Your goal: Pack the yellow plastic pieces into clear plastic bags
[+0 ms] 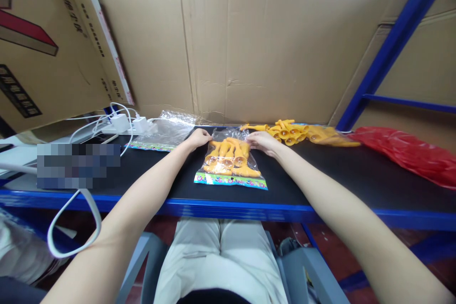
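Observation:
A clear plastic bag [231, 181] with a colourful printed strip along its near edge lies on the black tabletop in front of me. Several orange-yellow plastic horn-shaped pieces [228, 152] are inside it. At the bag's far left corner, my left hand [200, 138] pinches the film between thumb and fingers. My right hand [262, 142] grips the far right corner in the same way. Just beyond my right hand sits a loose pile of the same orange-yellow pieces [289, 132].
Flat clear bags [160, 130] lie to the left, near white chargers and cables [121, 122]. On the right are a filled plastic bag [326, 136] and a red plastic bag [402, 149]. Cardboard [278, 52] walls the back; a blue metal edge [235, 209] runs along the front.

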`<state>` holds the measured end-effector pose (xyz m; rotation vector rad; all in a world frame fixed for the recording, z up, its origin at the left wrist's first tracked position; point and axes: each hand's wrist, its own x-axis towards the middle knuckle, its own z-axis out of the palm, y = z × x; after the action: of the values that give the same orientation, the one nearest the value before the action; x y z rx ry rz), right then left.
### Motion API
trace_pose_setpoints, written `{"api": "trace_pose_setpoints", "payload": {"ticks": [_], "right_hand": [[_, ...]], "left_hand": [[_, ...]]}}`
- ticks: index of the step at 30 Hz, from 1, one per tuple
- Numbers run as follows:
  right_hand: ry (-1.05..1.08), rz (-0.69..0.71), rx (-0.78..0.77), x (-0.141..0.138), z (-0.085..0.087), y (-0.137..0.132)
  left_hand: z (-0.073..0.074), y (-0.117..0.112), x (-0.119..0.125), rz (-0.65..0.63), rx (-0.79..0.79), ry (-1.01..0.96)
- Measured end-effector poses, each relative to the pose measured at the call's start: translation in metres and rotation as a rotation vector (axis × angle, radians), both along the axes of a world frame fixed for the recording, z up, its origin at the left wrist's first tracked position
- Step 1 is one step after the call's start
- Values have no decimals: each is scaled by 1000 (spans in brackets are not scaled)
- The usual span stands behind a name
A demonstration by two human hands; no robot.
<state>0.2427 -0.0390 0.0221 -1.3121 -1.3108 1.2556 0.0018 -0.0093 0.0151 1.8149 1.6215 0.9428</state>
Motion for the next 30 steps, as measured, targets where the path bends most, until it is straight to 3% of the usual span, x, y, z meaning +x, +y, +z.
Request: {"api": "trace_pose_setpoints", "payload": {"ticks": [6, 10, 14, 19, 26, 30], "right_hand": [[-5, -76, -42, 1, 3, 0], [100, -84, -112, 2, 5, 0], [175, -23, -135, 3, 2, 2], [133, 30, -90, 4, -2, 3], [77, 44, -91, 6, -4, 7], [111, 116, -63, 12, -7, 9]], "left_hand": [[9, -3, 2, -55, -286, -495], [14, -5, 2, -44, -375, -682], [13, -5, 0, -91, -433, -709], [8, -3, -6, -229, -391, -624], [5, 4, -14, -210, -361, -499], [4, 7, -23, -328, -393, -542]]}}
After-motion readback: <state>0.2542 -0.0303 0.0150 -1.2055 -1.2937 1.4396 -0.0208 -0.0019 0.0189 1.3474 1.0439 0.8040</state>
